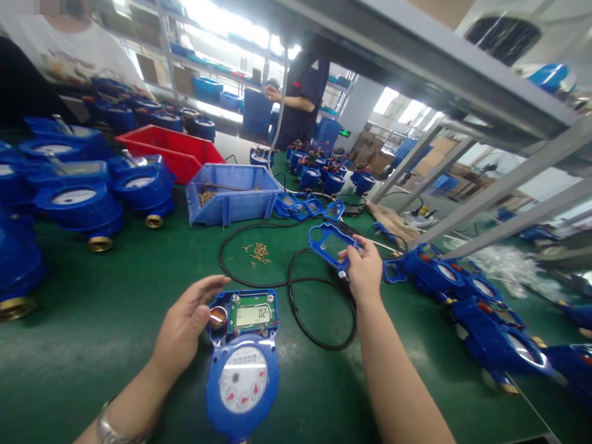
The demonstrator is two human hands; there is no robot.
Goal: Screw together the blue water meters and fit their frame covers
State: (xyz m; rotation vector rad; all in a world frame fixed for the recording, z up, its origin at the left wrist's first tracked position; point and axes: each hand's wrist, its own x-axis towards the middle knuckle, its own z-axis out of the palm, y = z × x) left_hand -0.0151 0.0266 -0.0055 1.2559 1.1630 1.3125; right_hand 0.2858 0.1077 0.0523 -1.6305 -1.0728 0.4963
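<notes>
A blue meter (243, 376) lies face up on the green table, its upper housing uncovered. Inside sit a green circuit board with a lit display (252, 314) and a round part beside it. My left hand (185, 320) is at the housing's left edge, fingers apart, holding nothing. Farther right, my right hand (365, 268) grips a blue cover frame (329, 242) by its right end, above the table. A black cable (296, 308) loops between meter and right hand. Small brass screws (259, 253) lie in a loose pile beyond the meter.
Blue meters (76, 200) crowd the left side, and more (494, 333) line the right. A blue bin (231, 203) and a red bin (171, 151) stand at the back, near several blue covers (309, 206). Metal shelf framing slants overhead. Two people are across the table.
</notes>
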